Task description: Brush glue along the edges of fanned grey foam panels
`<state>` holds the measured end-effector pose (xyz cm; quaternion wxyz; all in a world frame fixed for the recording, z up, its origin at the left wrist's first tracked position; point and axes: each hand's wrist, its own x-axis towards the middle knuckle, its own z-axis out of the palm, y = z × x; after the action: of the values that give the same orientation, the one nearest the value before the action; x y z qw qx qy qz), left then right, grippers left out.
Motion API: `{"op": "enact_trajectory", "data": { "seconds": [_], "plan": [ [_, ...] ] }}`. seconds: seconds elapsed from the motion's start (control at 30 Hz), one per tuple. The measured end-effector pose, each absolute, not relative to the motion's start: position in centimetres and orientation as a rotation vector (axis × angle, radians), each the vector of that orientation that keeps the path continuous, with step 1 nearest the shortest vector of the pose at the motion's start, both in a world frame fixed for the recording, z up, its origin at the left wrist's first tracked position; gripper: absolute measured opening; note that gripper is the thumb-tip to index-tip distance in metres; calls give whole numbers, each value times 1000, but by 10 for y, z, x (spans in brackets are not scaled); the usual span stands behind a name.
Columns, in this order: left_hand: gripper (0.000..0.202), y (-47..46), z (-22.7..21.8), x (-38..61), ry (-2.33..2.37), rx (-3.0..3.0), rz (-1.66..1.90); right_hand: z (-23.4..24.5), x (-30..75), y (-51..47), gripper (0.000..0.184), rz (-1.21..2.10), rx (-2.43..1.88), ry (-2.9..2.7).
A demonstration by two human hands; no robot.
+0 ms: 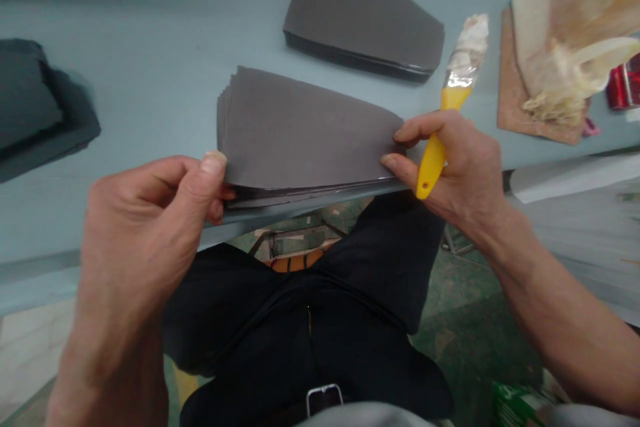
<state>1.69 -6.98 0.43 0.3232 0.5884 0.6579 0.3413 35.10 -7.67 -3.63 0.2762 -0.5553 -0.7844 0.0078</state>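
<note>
A fanned stack of dark grey tapered sheets (310, 130) lies at the front edge of the table, its layers spread at the left end. My left hand (150, 220) pinches the stack's near left corner, thumb at its edge and fingers partly underneath. At the narrow right end, my right hand (450, 153) has its thumb and forefinger on the sheets. The same hand carries a paintbrush (433, 160) with a yellow handle, held across the fingers, its whitish crusted bristles pointing up and away.
Another neat stack of grey pieces (365, 13) sits farther back on the blue-green table (150, 47). Dark folded pieces (35, 100) lie at the left. At the right are a stained container (575, 13), a brown board (510, 93) and a red shiny object (623, 87).
</note>
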Motion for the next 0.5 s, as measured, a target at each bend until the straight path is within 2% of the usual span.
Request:
{"op": "enact_trajectory", "data": {
  "seconds": [0.27,0.5],
  "plan": [
    [26,-72,-4,12,1776,1649,900,-36,351,-77,24,83,-1519,-2083],
    [31,-68,-7,2,1764,1725,821,-36,352,-77,24,142,-1523,-2060]
  ]
}}
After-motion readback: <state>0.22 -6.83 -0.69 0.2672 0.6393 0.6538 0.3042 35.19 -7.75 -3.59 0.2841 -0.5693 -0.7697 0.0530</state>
